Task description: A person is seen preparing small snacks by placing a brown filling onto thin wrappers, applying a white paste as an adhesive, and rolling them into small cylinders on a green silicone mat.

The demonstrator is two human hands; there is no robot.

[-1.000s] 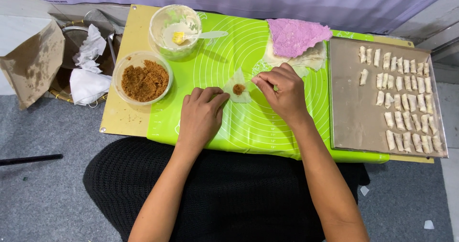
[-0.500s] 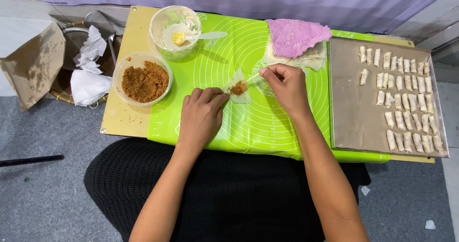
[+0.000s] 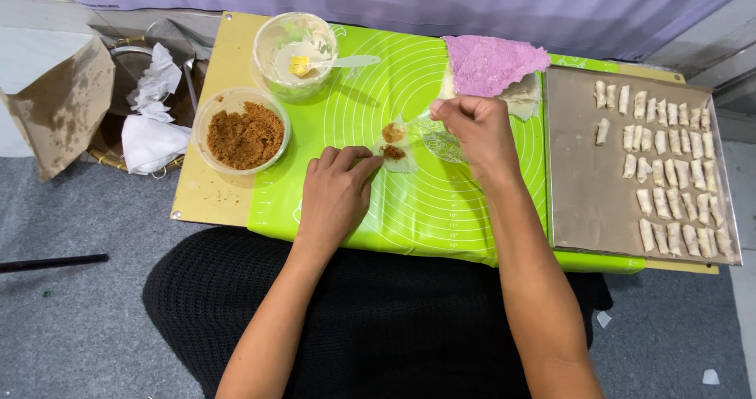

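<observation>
Leftmost, near the table's left edge, I see a tub of brown filling (image 3: 245, 135), with a bowl holding a brush (image 3: 296, 47) behind it. My left hand (image 3: 335, 194) lies flat, fingertips pinning the wrapper (image 3: 396, 151) mid-mat (image 3: 441, 210). My right hand (image 3: 479, 131) pinches the wrapper's far corner, lifting it; its long axis runs up toward the right. Rolls fill the tray (image 3: 583, 186) at the right edge.

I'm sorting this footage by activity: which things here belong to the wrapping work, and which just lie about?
In use: left hand pressing the filled wrapper; right hand holding a spoon; bowl of brown filling; wrapper stack; tray of finished rolls; green mat.
Lying about: cardboard box; crumpled tissues.
</observation>
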